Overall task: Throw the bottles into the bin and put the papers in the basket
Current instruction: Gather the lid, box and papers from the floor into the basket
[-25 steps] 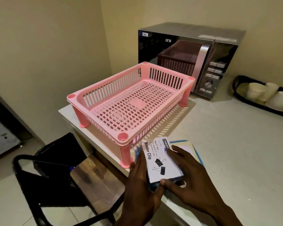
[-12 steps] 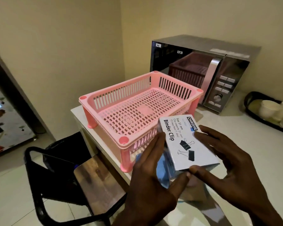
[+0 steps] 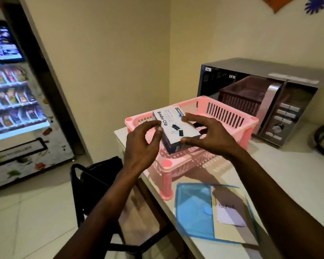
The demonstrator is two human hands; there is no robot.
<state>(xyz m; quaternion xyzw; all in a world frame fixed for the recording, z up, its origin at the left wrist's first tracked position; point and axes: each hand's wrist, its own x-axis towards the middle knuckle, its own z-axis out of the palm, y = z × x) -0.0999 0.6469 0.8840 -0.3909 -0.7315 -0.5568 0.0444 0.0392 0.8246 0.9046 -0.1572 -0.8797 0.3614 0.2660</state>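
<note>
Risk | we held white cardboard binder-clip box (image 3: 176, 128) above pink slotted plastic basket (image 3: 230, 114) | right hand (image 3: 211, 135) pinched it, left hand (image 3: 142, 144) loosely curled, apparently off it | tilted box could slip and tumble.

The white box (image 3: 176, 128) you held over the pink basket (image 3: 232, 116) said "Binder Clip" in big black letters. A dark tag near its top corner said "CHROME". The tiny lines beside that were too small to read. The microwave (image 3: 260, 94) had "IFB" on its dark door. The writing on the slip in the blue folder (image 3: 193, 212) was too blurry to read.
</note>
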